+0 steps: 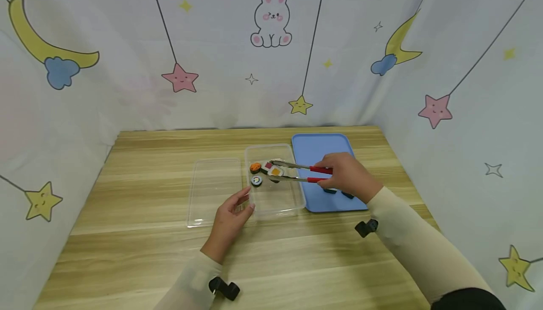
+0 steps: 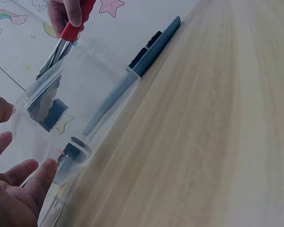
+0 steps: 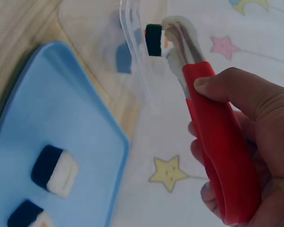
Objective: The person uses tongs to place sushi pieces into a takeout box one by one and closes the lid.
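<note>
My right hand grips the red handles of metal tongs. Between the tong tips is a toy sushi piece with a dark wrap, white rice and a yellow centre, above the clear plastic box. Inside the box lie an orange-topped sushi piece, a small round roll and a piece with a red centre. At the box's left wall, my left hand touches it with spread fingertips; the left wrist view shows these fingers beside the see-through wall.
A blue tray stands right of the box. Two sushi pieces show on it in the right wrist view, one nearer the middle and another lower down. The clear lid lies left of the box on the wooden table.
</note>
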